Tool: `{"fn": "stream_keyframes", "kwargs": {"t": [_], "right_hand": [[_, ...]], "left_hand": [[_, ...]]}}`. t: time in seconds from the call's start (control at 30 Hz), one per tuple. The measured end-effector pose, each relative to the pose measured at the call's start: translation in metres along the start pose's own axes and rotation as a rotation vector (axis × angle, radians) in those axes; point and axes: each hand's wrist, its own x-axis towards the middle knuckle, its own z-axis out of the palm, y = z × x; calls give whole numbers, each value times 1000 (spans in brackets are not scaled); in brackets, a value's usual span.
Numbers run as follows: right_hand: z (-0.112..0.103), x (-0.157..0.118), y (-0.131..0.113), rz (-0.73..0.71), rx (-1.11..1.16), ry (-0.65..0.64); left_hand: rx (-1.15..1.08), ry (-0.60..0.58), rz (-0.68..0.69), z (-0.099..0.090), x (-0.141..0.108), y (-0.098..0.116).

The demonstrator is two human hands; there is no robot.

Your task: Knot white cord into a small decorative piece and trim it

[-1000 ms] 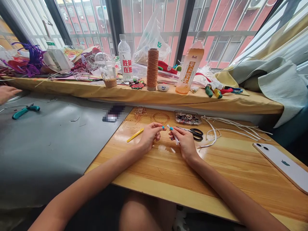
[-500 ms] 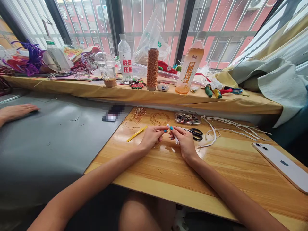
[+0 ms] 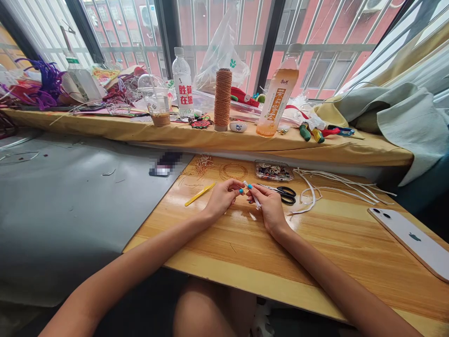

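My right hand pinches a thin white strip whose upper end sticks out between thumb and finger. Close against it, my left hand has its fingertips pressed together on something small and tan, too small to make out. Both hands are just above the wooden table. Black-handled scissors lie behind my right hand, their blades partly hidden by it. To the left of my left hand is a yellow tool. A coil of thin brown cord rests behind the hands.
A clear box of beads, white cords and loose brown threads are at the back. A white phone lies at right. Bottles, including a tea bottle, and a cord spool stand on the ledge.
Another person's hand at the far left has gone out of view, and a wire loop shows there. My left fingertips have shifted very slightly; my right hand keeps its grip.
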Motion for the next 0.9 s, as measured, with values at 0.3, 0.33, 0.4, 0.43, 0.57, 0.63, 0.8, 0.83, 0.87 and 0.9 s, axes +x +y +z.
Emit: {"fn": "stream_keyframes", "kwargs": {"t": [0.3, 0.33, 0.4, 0.43, 0.57, 0.63, 0.8, 0.83, 0.87, 0.9], "right_hand": [[-1, 0, 1, 15, 1, -4], [-1, 0, 1, 16, -2, -4], [-1, 0, 2, 18, -17, -4], [-1, 1, 2, 19, -26, -5], [0, 0, 0, 34, -32, -11], [1, 0, -1, 52, -12, -22], [2, -2, -2, 73, -22, -50], [1, -1, -1, 67, -30, -47], [1, -1, -1, 58, -38, -40], [1, -1, 0, 46, -48, -33]], "left_hand": [[50, -16, -12, -2, 4, -5], [47, -18, -17, -1, 4, -4], [33, -22, -28, -1, 4, -3], [24, -23, -35, -1, 3, -3], [-8, -35, -69, 0, 2, -1], [-25, -48, -92, 0, 1, -1], [-60, -92, -115, -3, 3, -3], [-62, -108, -115, -4, 3, -4], [-66, -125, -116, -4, 4, -5], [-70, -139, -116, -5, 4, -6]]}}
